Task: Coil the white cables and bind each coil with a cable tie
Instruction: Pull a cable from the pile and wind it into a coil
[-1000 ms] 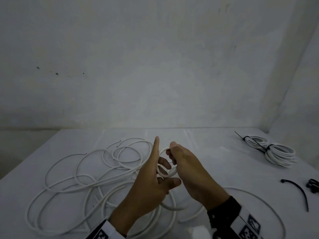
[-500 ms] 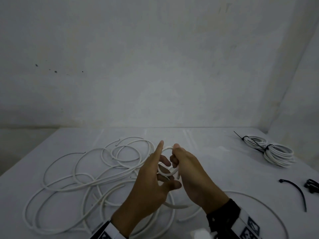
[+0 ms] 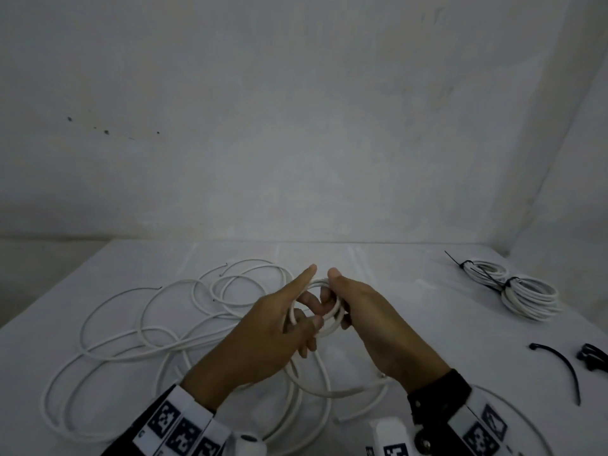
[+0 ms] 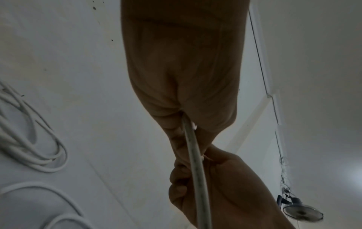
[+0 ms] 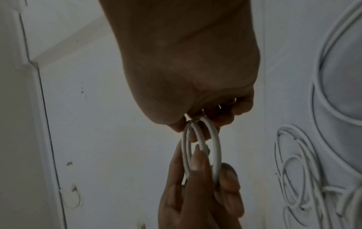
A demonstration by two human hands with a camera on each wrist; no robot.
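Note:
A small coil of white cable (image 3: 330, 328) hangs above the table's middle, held by both hands. My left hand (image 3: 289, 320) has its index finger straight, and its other fingers curl through the turns. My right hand (image 3: 348, 307) pinches the coil's right side. In the right wrist view the coil (image 5: 215, 147) shows about three turns, with the left hand's fingers (image 5: 197, 173) threaded between them. In the left wrist view one strand (image 4: 195, 162) runs from my left hand into my right hand (image 4: 219, 193). The rest of the cable (image 3: 148, 327) sprawls in loose loops at the left.
Two bound white coils (image 3: 529, 299) with black ties lie at the back right near the wall corner. A loose black cable tie (image 3: 564, 365) lies on the white table (image 3: 427, 324) at the right, with another black item (image 3: 592, 355) at the frame edge.
The hands have come closer together. The small ring between them has gained turns. The loose cable near the hands has shifted slightly.

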